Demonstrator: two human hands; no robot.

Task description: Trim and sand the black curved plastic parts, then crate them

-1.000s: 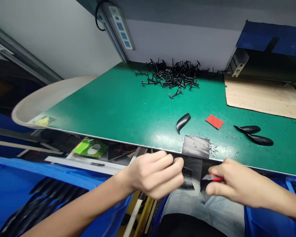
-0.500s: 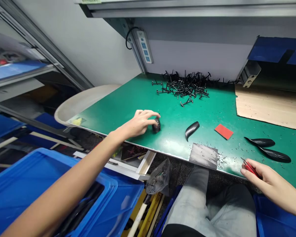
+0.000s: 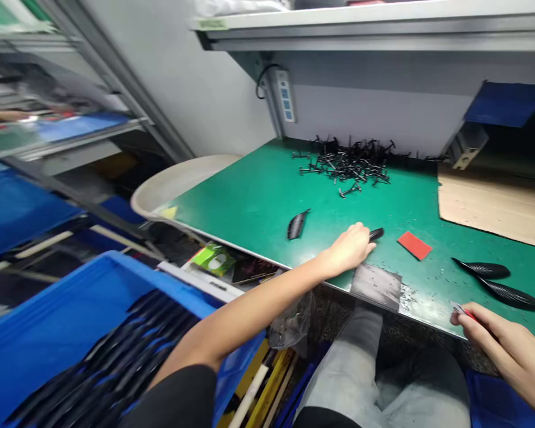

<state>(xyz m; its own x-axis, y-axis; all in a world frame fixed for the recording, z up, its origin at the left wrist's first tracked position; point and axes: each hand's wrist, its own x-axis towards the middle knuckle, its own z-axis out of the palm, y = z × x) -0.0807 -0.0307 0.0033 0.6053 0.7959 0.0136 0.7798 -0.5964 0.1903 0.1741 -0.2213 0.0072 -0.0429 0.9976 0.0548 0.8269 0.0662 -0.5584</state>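
Note:
My left hand (image 3: 350, 249) reaches across the front of the green table, its fingers closed over the near end of a black, ribbed, leaf-shaped piece (image 3: 377, 234). Another such black piece (image 3: 298, 224) lies by itself to the left. At the table's front edge on the right, my right hand (image 3: 494, 327) holds a small red-handled knife (image 3: 462, 309), its pale blade pointing left. Two more leaf-shaped pieces (image 3: 512, 293) lie just beyond that hand. A grey pad (image 3: 377, 285) sits between the hands, with black shavings around it.
A red rectangle (image 3: 414, 245) lies mid-table. Small black T-ended parts (image 3: 354, 160) are heaped at the back. Cardboard (image 3: 494, 205) covers the back right. A blue bin (image 3: 93, 282) with many black pieces stands at lower left, and an overhead shelf (image 3: 374, 41) spans the top.
My left hand has let go of the left black piece, which stays on the table, and has moved right onto another one. My right hand still holds the knife. The view has shifted left.

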